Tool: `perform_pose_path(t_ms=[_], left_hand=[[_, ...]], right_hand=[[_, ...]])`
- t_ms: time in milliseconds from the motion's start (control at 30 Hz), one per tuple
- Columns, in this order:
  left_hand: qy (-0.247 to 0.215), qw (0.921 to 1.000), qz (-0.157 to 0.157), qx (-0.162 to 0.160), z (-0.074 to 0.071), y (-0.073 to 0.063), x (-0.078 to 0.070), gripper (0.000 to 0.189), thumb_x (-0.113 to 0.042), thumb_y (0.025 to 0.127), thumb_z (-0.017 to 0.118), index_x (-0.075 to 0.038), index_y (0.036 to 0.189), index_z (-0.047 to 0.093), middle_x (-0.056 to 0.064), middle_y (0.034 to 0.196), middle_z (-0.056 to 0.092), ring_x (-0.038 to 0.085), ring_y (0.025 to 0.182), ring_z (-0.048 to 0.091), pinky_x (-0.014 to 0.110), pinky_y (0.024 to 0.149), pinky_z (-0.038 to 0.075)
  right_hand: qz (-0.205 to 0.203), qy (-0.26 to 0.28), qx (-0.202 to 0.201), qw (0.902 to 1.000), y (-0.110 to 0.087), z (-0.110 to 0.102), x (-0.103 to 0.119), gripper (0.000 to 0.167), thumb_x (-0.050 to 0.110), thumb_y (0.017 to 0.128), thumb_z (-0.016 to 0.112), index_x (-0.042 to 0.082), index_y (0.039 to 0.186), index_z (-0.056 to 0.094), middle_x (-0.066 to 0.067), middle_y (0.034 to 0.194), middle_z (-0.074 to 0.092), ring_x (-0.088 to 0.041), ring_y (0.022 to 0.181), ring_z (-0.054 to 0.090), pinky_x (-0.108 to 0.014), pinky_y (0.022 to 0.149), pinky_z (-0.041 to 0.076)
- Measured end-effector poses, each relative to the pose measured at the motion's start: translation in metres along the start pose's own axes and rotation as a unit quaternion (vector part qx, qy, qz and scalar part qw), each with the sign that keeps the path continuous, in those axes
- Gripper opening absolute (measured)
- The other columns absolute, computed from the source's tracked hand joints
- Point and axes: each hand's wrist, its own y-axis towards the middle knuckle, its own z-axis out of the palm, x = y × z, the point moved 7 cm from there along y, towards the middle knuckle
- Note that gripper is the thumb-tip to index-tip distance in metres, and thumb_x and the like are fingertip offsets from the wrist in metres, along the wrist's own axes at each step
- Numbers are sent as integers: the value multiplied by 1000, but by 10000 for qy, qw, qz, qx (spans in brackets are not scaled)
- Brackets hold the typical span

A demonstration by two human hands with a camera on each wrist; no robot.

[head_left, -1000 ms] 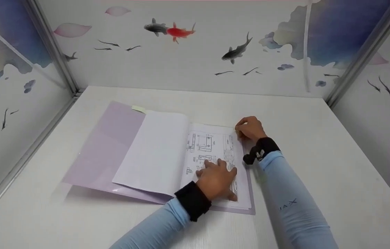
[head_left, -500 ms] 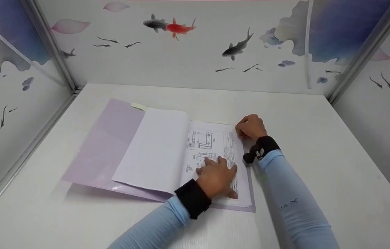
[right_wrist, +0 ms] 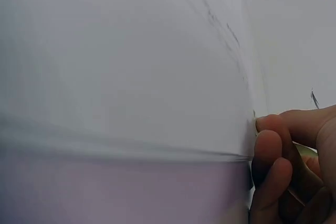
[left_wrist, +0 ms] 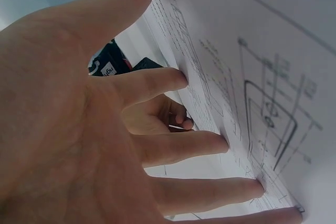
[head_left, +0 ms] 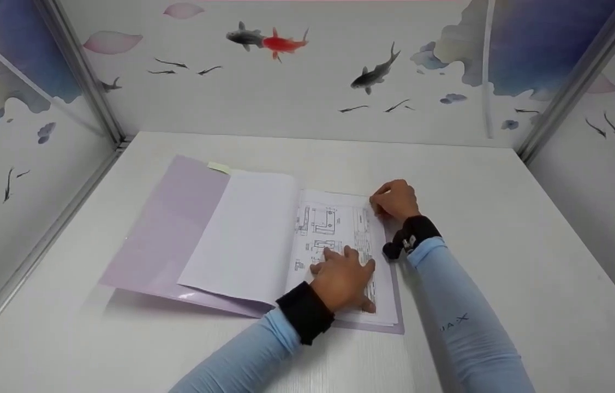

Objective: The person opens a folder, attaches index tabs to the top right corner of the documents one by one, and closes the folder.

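A purple folder (head_left: 160, 229) lies spread on the table, a turned white page (head_left: 250, 234) over its left half. On its right half lies a stack of paper, topped by a sheet with technical drawings (head_left: 348, 218). My left hand (head_left: 342, 281) rests on that sheet, fingers spread; in the left wrist view its fingertips (left_wrist: 218, 142) touch the printed lines. At the sheet's far right corner, my right hand (head_left: 396, 200) pinches the paper between thumb and curled fingers. The right wrist view has these fingers (right_wrist: 268, 145) at the page edge; how many sheets they grip cannot be told.
A pale green tab (head_left: 219, 167) sticks out at the top of the turned page. White table surface (head_left: 503, 245) surrounds the folder. Panels printed with fish (head_left: 285, 43) enclose the table at the back and both sides, with metal posts (head_left: 558, 82) at the corners.
The head view has shifted very slightly. Both hands keep their places on the sheet, and the folder and pages look the same.
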Motion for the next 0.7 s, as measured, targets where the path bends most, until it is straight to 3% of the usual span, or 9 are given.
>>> perform_pose_path(t_ms=[200,367,700], left_hand=[[37,10000,-4,-32,-1,1,0,90,-68,80,77,-37,157,42,15,156,48,52,127,55,66,85,57],[56,10000,30,-50,0,-1,-1,90,-68,80,77,-36,157,43,16,156,47,53,128,54,66,85,57],[-43,10000,30,51,1,0,1,89,-66,81,77,-36,157,42,16,156,47,53,131,53,67,86,56]], right_hand=[[95,-22,-252,9996,0,-1,-2,24,19,94,69,1,109,75,-2,68,70,-13,57,64,-26,54,52],[260,-31,-155,9995,-1,1,-4,25,21,96,68,2,111,74,-3,72,71,-12,59,65,-26,55,53],[-93,-351,5,9993,5,1,-2,17,19,96,68,7,105,77,-3,68,71,-14,56,65,-27,54,52]])
